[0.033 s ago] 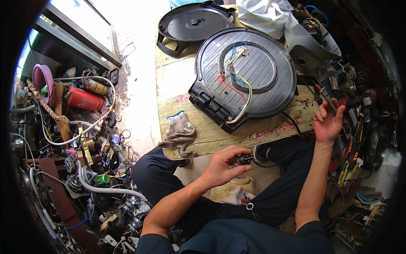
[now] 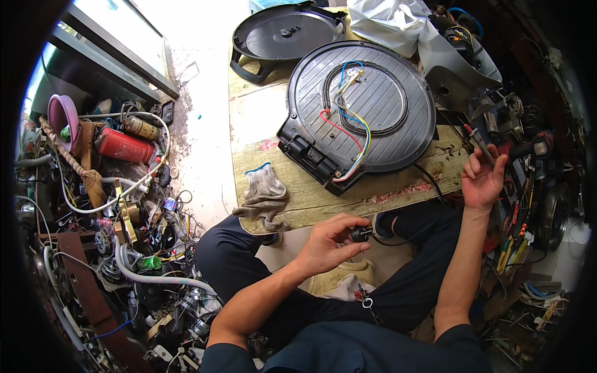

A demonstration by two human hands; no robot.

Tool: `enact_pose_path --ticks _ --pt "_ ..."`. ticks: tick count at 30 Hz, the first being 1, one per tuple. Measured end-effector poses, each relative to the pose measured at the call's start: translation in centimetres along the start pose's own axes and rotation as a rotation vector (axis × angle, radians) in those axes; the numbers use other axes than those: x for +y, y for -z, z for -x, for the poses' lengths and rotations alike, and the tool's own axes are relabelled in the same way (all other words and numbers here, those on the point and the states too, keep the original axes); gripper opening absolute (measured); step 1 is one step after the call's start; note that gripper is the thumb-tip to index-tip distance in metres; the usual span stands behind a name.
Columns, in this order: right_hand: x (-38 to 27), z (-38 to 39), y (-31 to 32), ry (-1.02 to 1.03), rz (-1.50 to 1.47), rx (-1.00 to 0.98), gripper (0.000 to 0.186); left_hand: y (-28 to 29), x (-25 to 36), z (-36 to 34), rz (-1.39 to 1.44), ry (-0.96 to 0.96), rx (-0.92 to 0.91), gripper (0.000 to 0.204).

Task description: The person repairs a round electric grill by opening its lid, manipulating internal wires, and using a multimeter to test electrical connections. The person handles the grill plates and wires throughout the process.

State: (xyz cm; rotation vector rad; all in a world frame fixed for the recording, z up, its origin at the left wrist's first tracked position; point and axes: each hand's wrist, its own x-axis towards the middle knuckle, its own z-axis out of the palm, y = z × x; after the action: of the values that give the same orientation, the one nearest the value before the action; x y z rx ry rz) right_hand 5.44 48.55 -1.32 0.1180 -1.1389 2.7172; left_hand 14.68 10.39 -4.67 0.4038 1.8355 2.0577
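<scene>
My left hand (image 2: 333, 244) pinches a black power plug (image 2: 360, 234) just off the near edge of the wooden table; a black cord runs from the plug to the right. Raised at the table's right side, my right hand (image 2: 482, 186) has its fingers curled around a slim pen-like tool (image 2: 483, 147), greyish with red toward its upper end. I cannot make out its exact kind. On the table lies a round black appliance base (image 2: 385, 93), with red, blue, yellow-green and white wires (image 2: 367, 133) loose across its ribbed face and a hinge block at its lower left.
Behind it sits a round black cover (image 2: 286, 38). A grey work glove (image 2: 264, 196) lies at the front-left of the wooden table (image 2: 255, 137). White plastic bags (image 2: 388, 25) stand back right. Tools, including a power drill (image 2: 535, 148), crowd the right; a red cylinder (image 2: 126, 147) and tangled scrap fill the left.
</scene>
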Motion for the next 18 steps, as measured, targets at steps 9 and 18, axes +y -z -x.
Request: enact_pose_path --ticks 9,18 --pt "0.12 -0.10 0.10 -0.002 -0.009 -0.029 0.044 0.10 0.16 -0.04 -0.005 -0.008 -0.011 0.040" --pt "0.33 -0.22 0.08 -0.010 0.006 -0.033 0.045 0.15 0.09 -0.02 0.003 -0.022 -0.006 0.041"
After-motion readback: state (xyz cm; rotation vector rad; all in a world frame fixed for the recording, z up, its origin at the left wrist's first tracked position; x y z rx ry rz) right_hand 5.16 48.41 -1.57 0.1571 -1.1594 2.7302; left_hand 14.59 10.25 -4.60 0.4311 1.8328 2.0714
